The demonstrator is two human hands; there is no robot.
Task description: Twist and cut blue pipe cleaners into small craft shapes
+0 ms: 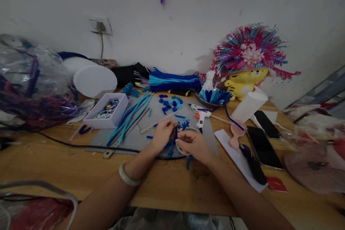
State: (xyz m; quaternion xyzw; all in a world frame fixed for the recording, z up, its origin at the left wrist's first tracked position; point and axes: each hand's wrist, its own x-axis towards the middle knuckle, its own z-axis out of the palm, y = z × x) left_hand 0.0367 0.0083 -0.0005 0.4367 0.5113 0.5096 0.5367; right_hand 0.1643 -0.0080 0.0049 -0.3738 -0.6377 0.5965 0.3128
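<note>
My left hand pinches a short dark blue pipe cleaner, which stands roughly upright between my hands. From the other side my right hand closes its fingertips on the lower part of that piece; its exact grip is partly hidden. Beneath my right hand is a round, pale-rimmed dish, mostly covered, with blue pieces around it. A white glue gun with an orange nozzle collar lies just beyond my right hand. Small blue curled pieces are scattered on the grey mat.
A white box of beads and long blue pipe cleaners lie to the left. A black cable crosses the front. Phones, a pink hairbrush and a white roll are on the right. A yellow plush wears a decorated headdress.
</note>
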